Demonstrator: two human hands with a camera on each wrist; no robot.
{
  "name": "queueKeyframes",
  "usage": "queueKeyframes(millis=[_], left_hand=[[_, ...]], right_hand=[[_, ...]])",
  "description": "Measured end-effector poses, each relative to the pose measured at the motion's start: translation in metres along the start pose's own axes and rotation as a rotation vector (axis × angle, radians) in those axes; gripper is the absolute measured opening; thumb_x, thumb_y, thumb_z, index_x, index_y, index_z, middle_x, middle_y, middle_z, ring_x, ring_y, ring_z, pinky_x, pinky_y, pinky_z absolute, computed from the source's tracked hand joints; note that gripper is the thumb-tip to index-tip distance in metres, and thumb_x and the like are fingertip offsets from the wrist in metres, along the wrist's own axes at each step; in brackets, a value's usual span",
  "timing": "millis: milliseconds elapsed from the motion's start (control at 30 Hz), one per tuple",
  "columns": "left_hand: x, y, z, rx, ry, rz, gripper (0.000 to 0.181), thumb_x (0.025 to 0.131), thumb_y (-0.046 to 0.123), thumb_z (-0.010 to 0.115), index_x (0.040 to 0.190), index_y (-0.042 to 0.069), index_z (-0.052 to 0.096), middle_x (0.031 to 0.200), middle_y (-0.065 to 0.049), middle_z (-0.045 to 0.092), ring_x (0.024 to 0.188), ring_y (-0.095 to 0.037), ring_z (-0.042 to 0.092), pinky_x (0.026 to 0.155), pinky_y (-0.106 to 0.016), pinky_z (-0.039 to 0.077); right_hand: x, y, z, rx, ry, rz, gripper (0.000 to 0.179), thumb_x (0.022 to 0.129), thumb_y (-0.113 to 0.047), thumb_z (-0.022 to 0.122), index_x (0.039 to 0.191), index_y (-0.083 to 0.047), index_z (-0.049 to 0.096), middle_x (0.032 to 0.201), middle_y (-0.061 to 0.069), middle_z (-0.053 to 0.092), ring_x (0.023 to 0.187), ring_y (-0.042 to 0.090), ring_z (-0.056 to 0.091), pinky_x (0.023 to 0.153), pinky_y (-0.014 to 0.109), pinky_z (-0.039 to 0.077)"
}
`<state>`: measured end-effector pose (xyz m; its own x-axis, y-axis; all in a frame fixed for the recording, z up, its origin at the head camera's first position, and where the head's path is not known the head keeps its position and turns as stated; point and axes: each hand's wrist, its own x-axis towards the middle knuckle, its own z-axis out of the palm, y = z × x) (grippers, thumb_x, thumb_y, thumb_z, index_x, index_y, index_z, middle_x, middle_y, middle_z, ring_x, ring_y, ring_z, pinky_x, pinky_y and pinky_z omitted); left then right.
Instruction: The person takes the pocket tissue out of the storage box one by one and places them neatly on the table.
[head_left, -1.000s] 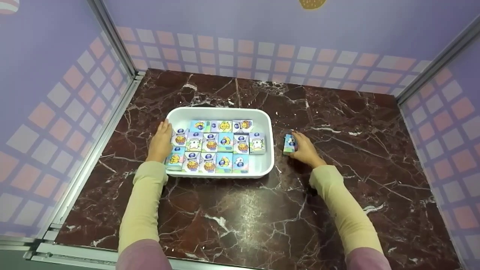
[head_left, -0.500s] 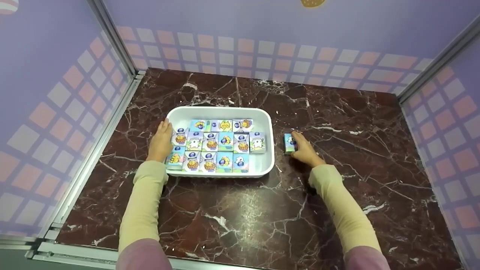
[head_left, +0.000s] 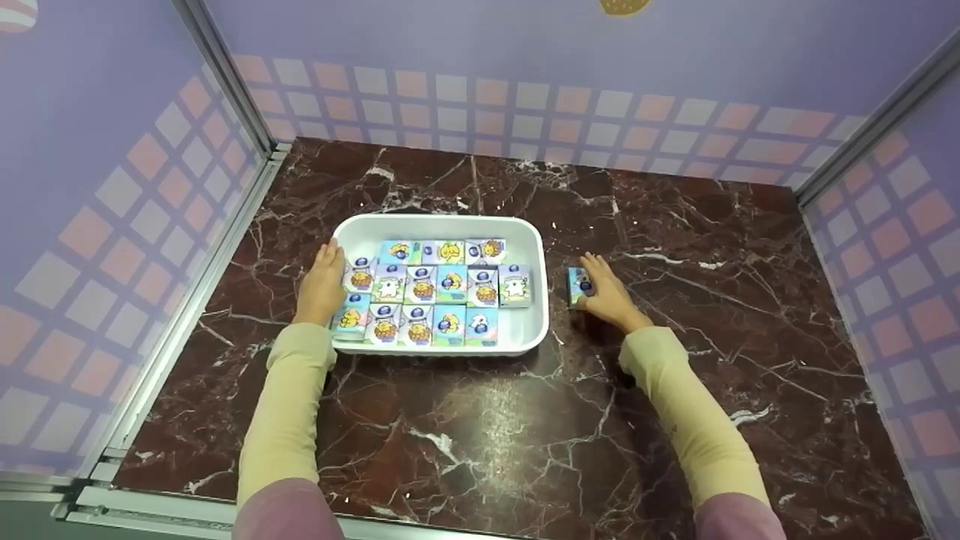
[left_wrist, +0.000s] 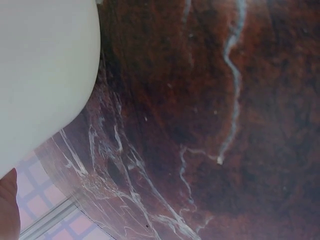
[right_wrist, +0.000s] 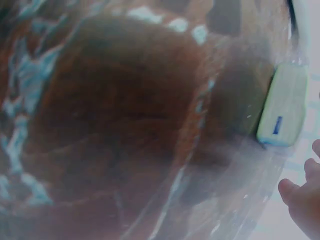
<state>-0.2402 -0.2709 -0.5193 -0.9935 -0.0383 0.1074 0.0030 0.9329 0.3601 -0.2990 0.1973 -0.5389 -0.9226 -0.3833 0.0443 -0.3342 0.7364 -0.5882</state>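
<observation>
A white rectangular tray lies left of centre on the marble-patterned surface. Several small packs with cartoon prints fill most of it in rows. My left hand rests along the tray's left side with its fingers extended; in the left wrist view only a bit of that hand shows beside the tray wall. One blue cartoon-printed pack lies right of the tray. Beside and partly over it is my right hand, fingers spread. In the right wrist view, the fingertips stand apart from the pale pack.
Purple panels with a pink and white check border, such as the back wall, enclose the dark marble surface at the back and both sides. A metal rail runs along the left edge.
The fingers of my right hand have lifted and spread a little from the blue pack, which stays in about the same place. My left hand and the tray have not moved.
</observation>
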Motion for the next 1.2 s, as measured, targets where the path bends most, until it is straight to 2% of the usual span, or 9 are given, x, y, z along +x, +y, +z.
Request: queueKeyframes(millis=[300, 333, 467, 533, 567, 633, 800, 967, 1200], left_hand=[[0.0, 0.0, 0.002, -0.004, -0.008, -0.013, 0.063, 0.072, -0.013, 0.052, 0.131, -0.01, 0.032, 0.144, -0.019, 0.021, 0.133, -0.036, 0.019, 0.106, -0.05, 0.023], [0.0, -0.001, 0.002, -0.003, -0.007, -0.012, 0.063, 0.072, -0.013, 0.052, 0.131, -0.01, 0.032, 0.144, -0.019, 0.022, 0.133, -0.036, 0.019, 0.106, -0.05, 0.023], [0.0, -0.002, 0.003, 0.002, -0.002, -0.007, 0.063, 0.071, -0.013, 0.052, 0.131, -0.01, 0.033, 0.144, -0.02, 0.022, 0.132, -0.037, 0.02, 0.105, -0.051, 0.025], [0.0, -0.001, 0.002, 0.003, -0.002, -0.004, 0.063, 0.07, -0.013, 0.053, 0.131, -0.01, 0.033, 0.144, -0.019, 0.022, 0.132, -0.037, 0.021, 0.104, -0.051, 0.026], [0.0, -0.001, 0.002, 0.004, -0.002, -0.003, 0.064, 0.07, -0.013, 0.053, 0.131, -0.01, 0.033, 0.144, -0.019, 0.023, 0.132, -0.037, 0.021, 0.104, -0.051, 0.026], [0.0, -0.001, 0.001, 0.003, -0.002, 0.001, 0.064, 0.07, -0.013, 0.053, 0.131, -0.01, 0.033, 0.144, -0.019, 0.022, 0.132, -0.037, 0.021, 0.104, -0.051, 0.026], [0.0, -0.001, 0.001, 0.003, 0.005, 0.009, 0.064, 0.07, -0.014, 0.053, 0.131, -0.011, 0.033, 0.144, -0.02, 0.023, 0.132, -0.037, 0.021, 0.104, -0.05, 0.027], [0.0, -0.001, 0.002, -0.001, 0.01, 0.008, 0.063, 0.071, -0.014, 0.052, 0.13, -0.01, 0.034, 0.144, -0.019, 0.023, 0.132, -0.037, 0.021, 0.104, -0.05, 0.026], [0.001, -0.001, 0.002, 0.003, 0.013, 0.007, 0.064, 0.07, -0.013, 0.053, 0.13, -0.01, 0.034, 0.144, -0.019, 0.023, 0.132, -0.036, 0.021, 0.104, -0.05, 0.026]], right_hand=[[0.005, -0.027, 0.002, 0.106, 0.04, -0.071, 0.077, 0.064, -0.014, 0.049, 0.136, 0.001, 0.029, 0.146, 0.017, 0.021, 0.135, 0.034, 0.012, 0.109, 0.052, 0.012], [0.008, -0.023, 0.007, 0.12, 0.056, -0.104, 0.077, 0.065, -0.018, 0.05, 0.138, -0.003, 0.029, 0.147, 0.013, 0.019, 0.137, 0.031, 0.01, 0.111, 0.049, 0.009], [0.01, -0.04, 0.01, 0.121, 0.07, -0.174, 0.077, 0.066, -0.023, 0.051, 0.137, -0.003, 0.03, 0.146, 0.013, 0.022, 0.136, 0.03, 0.012, 0.11, 0.05, 0.009], [0.012, -0.047, 0.012, 0.084, 0.066, -0.22, 0.077, 0.065, -0.023, 0.051, 0.136, 0.0, 0.031, 0.145, 0.016, 0.024, 0.135, 0.033, 0.015, 0.109, 0.052, 0.013], [0.01, -0.058, 0.009, 0.056, 0.049, -0.217, 0.076, 0.064, -0.02, 0.051, 0.134, 0.004, 0.033, 0.143, 0.02, 0.026, 0.133, 0.037, 0.018, 0.106, 0.056, 0.016], [0.013, -0.064, 0.011, -0.013, 0.025, -0.244, 0.076, 0.065, -0.02, 0.053, 0.133, 0.006, 0.033, 0.141, 0.023, 0.028, 0.132, 0.038, 0.021, 0.105, 0.055, 0.019], [0.016, -0.077, 0.016, -0.196, -0.074, -0.244, 0.077, 0.068, -0.024, 0.059, 0.135, 0.001, 0.031, 0.143, 0.019, 0.027, 0.133, 0.032, 0.021, 0.106, 0.054, 0.018], [0.019, -0.085, 0.022, -0.292, -0.148, -0.223, 0.08, 0.068, -0.027, 0.061, 0.137, -0.003, 0.029, 0.144, 0.015, 0.026, 0.134, 0.029, 0.021, 0.106, 0.056, 0.014], [0.028, -0.092, 0.028, -0.4, -0.234, -0.138, 0.087, 0.066, -0.031, 0.064, 0.14, -0.006, 0.024, 0.147, 0.013, 0.02, 0.136, 0.027, 0.013, 0.107, 0.057, 0.009]])
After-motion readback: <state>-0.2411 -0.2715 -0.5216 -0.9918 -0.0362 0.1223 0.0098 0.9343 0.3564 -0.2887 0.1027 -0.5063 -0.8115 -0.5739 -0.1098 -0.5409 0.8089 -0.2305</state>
